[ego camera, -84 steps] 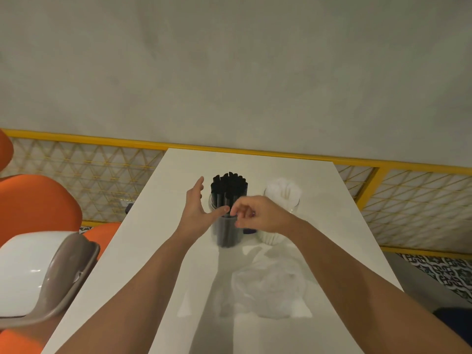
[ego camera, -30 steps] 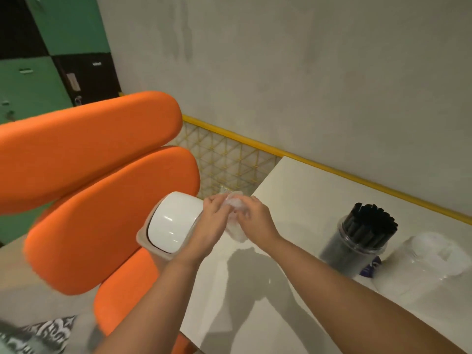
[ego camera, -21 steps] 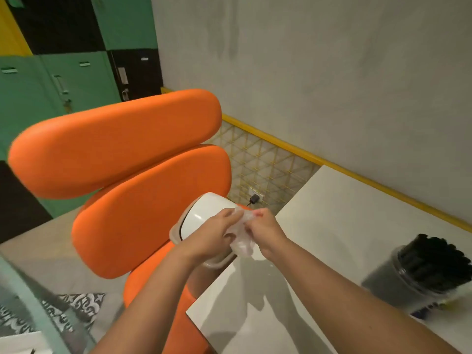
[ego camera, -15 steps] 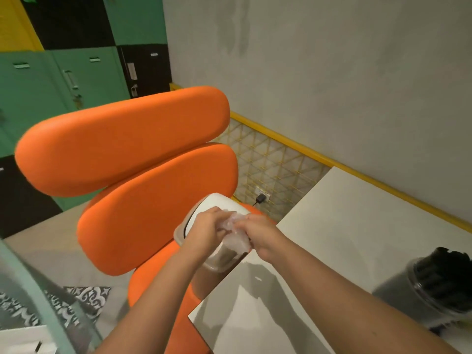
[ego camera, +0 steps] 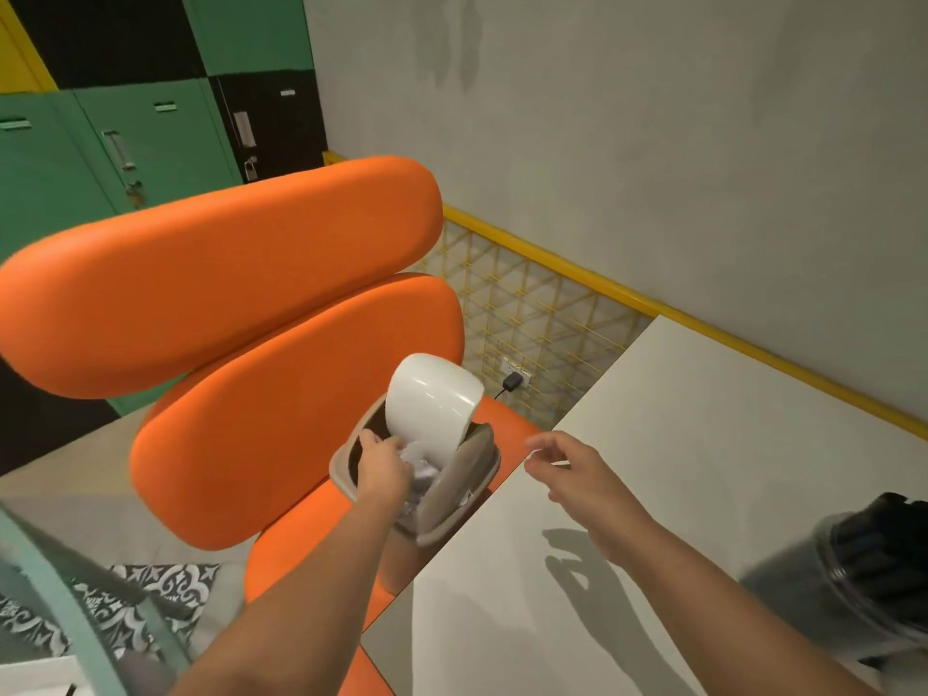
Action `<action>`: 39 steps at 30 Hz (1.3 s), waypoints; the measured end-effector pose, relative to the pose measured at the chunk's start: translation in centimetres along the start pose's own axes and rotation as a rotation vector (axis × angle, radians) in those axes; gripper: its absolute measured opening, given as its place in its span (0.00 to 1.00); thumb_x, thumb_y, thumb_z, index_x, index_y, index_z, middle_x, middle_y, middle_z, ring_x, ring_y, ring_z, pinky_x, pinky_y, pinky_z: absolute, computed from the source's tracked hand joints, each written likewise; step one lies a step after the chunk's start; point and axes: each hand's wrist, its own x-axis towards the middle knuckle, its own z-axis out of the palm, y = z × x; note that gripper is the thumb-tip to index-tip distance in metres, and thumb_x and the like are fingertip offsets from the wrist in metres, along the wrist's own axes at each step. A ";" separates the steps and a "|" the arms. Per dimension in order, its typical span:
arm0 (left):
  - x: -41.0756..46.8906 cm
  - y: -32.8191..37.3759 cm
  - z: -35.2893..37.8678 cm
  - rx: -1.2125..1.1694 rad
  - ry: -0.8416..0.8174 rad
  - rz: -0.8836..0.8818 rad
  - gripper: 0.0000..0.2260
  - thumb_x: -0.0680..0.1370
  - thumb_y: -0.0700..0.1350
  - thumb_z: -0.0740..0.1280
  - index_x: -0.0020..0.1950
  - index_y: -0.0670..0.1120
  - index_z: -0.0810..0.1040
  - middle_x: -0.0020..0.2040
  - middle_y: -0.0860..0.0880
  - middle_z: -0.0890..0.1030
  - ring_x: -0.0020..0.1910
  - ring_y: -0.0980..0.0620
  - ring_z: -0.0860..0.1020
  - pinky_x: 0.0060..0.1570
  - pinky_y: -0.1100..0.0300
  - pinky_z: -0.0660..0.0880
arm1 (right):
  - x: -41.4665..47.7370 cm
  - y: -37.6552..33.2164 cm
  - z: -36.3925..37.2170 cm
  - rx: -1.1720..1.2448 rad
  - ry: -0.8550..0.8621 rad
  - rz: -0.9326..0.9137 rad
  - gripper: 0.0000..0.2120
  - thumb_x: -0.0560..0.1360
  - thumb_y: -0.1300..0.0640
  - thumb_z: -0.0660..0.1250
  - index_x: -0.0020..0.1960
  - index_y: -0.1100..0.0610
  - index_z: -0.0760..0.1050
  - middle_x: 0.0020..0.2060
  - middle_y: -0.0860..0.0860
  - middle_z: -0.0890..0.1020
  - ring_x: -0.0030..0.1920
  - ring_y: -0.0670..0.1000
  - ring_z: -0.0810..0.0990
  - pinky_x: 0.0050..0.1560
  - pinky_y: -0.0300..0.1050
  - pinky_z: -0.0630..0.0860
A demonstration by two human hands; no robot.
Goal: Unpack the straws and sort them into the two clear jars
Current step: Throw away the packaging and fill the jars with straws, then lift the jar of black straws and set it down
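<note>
Straws sat in jar on counter | left grip was on wrapper in bin, couldn't tell if clasping | right grip hung loose, empty

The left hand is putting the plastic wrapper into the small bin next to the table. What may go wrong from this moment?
1. The white swing lid is tipped up over the left hand; it may swing back on the fingers or catch the plastic wrapper.
2. The crumpled wrapper sits at the mouth of the bin; it may spring out.
3. The jar of black straws stands close to the right forearm; a quick turn back may knock it.
</note>
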 end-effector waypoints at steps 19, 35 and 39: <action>-3.0 8.6 -2.8 0.011 0.157 0.189 0.12 0.74 0.39 0.65 0.56 0.46 0.72 0.59 0.44 0.65 0.57 0.43 0.67 0.53 0.50 0.74 | -4.6 0.4 -7.3 -0.266 0.260 -0.248 0.08 0.75 0.60 0.66 0.52 0.51 0.74 0.47 0.49 0.76 0.48 0.48 0.75 0.43 0.29 0.69; -17.2 22.4 6.8 -0.129 -0.572 0.853 0.42 0.69 0.50 0.75 0.75 0.51 0.55 0.74 0.48 0.55 0.72 0.47 0.61 0.70 0.55 0.64 | -13.0 7.9 -15.1 -0.208 0.975 -0.087 0.46 0.68 0.57 0.75 0.76 0.52 0.50 0.74 0.53 0.55 0.75 0.55 0.57 0.72 0.55 0.63; -17.7 25.5 7.9 -0.105 -0.721 0.878 0.47 0.68 0.48 0.76 0.77 0.48 0.49 0.75 0.48 0.55 0.73 0.48 0.58 0.70 0.57 0.61 | -13.7 10.2 -15.2 -0.147 0.932 -0.035 0.49 0.68 0.58 0.75 0.76 0.55 0.44 0.75 0.54 0.53 0.75 0.54 0.55 0.72 0.44 0.55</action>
